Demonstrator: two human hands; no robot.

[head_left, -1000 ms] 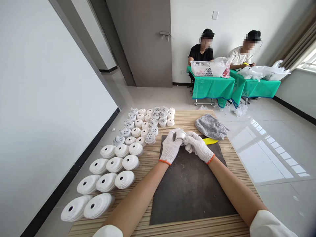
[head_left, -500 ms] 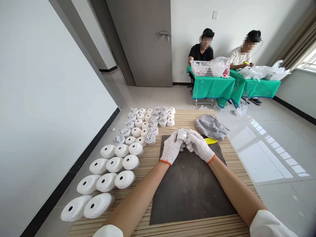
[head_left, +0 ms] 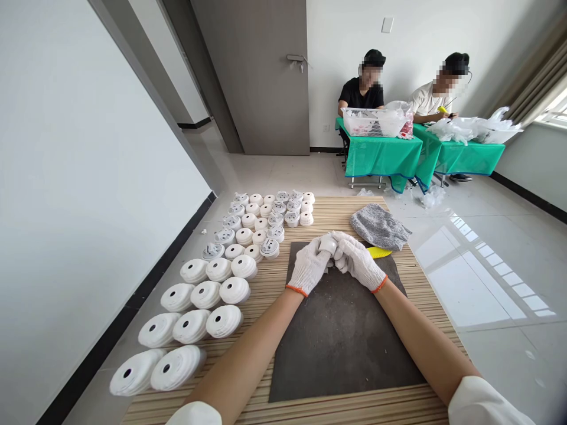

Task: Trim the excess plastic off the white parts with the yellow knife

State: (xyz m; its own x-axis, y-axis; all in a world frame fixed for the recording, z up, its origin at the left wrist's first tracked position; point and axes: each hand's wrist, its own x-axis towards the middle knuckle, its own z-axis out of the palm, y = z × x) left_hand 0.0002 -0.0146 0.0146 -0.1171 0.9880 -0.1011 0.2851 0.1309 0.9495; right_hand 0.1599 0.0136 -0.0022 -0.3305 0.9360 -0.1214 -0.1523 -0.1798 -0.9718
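My left hand (head_left: 309, 263), in a white knit glove with an orange cuff, is closed around a small white rounded part (head_left: 328, 245). My right hand (head_left: 355, 257), gloved alike, closes on the same part from the other side. Fingers cover much of it, so its full shape is hidden. Both hands are above the top of a dark grey mat (head_left: 341, 336). Just beyond my right hand lies a yellow-handled tool (head_left: 380, 252), partly hidden, beside a grey cloth (head_left: 380, 226).
Rows of white ridged round parts with centre holes (head_left: 189, 326) stand on the left of the striped table (head_left: 354, 410). Among them are several grey-topped round parts (head_left: 213, 252). Across the room two people sit at green-covered tables (head_left: 383, 156) with a white basket (head_left: 374, 123) and plastic bags.
The white part has tilted slightly between my hands, its top now turned more out of sight. Both hands stay in almost the same place.
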